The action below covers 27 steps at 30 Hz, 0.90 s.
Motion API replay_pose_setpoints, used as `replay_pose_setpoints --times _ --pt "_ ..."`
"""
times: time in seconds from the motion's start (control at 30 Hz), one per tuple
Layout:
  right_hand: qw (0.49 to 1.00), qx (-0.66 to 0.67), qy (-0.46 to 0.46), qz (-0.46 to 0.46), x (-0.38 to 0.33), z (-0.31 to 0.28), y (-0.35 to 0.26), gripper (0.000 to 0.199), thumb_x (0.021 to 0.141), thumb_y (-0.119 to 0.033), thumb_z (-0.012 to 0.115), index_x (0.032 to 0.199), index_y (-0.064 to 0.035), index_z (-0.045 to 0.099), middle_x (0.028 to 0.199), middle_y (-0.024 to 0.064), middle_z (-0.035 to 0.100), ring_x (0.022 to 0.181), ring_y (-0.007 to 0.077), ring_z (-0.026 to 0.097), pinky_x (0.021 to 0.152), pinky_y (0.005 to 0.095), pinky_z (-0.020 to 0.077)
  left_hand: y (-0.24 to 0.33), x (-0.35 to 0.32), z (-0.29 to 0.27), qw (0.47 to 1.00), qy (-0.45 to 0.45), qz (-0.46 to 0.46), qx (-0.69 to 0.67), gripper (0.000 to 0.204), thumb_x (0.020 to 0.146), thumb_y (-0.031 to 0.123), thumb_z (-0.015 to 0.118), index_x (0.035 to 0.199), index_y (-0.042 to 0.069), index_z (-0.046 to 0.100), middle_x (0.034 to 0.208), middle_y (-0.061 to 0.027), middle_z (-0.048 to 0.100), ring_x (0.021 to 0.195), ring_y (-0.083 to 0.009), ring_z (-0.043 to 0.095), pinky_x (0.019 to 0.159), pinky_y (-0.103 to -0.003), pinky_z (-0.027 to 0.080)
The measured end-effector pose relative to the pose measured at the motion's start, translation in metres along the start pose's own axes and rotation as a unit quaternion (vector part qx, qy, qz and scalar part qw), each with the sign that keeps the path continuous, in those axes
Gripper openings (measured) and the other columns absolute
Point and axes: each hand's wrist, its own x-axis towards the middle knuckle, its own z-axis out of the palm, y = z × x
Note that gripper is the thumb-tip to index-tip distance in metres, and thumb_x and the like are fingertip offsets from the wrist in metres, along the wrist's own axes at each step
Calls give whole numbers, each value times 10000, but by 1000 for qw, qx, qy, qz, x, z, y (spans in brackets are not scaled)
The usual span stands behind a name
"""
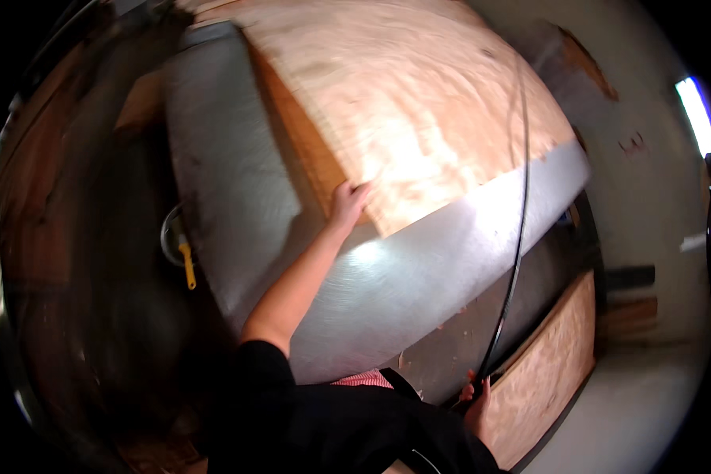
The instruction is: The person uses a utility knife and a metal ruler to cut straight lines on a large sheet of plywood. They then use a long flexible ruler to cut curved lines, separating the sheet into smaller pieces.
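Observation:
A large pale plywood sheet [419,103] lies across a grey metal tabletop [245,158]. My left hand [351,204] is closed on the sheet's left edge, close to its near corner. Under that edge runs a darker orange-brown strip of wood [300,126]; I cannot tell whether it is a second sheet or the underside. Low at the right, my right hand [477,403] is closed around the lower part of a thin black hose [510,286], which rises over the tabletop and sheet. Whatever else that hand holds is hidden.
Another wooden panel [549,367] stands at the lower right, next to my right hand. Left of the tabletop, a yellow-handled tool [187,265] sits by a round, pale-rimmed container [168,233]. Floor and wall at the right are blurred.

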Motion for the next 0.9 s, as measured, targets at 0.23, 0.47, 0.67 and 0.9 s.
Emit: replay_pose_setpoints --times 0.23,0.47,0.67,0.9 --pt "1000 -10 10 -22 -1 5 -13 469 890 -446 380 1069 -40 533 549 -30 390 439 65 333 436 195 289 -92 -126 -9 996 -31 -86 17 239 821 130 552 1002 -27 544 900 -62 592 773 -132 573 635 -270 481" --pt "999 31 18 -31 6 -18 -7 438 901 -413 383 1057 -37 543 568 -33 398 448 55 327 438 189 291 -147 -217 -47 970 -89 -194 119 200 838 162 543 974 15 536 881 -65 591 671 -137 582 527 -271 493" --pt "996 53 15 -71 25 -39 10 417 903 -402 383 1027 -47 562 571 -34 416 438 53 340 428 184 304 -157 -268 -105 924 -112 -292 221 217 825 182 580 939 0 545 831 -71 600 653 -153 596 491 -272 500" --pt "992 53 29 -112 94 -19 -9 349 907 -373 394 1002 -70 537 604 -9 485 464 70 419 444 198 356 -108 -285 -146 789 -227 -367 437 325 844 320 538 891 1 575 728 -81 612 506 -161 576 438 -257 473"
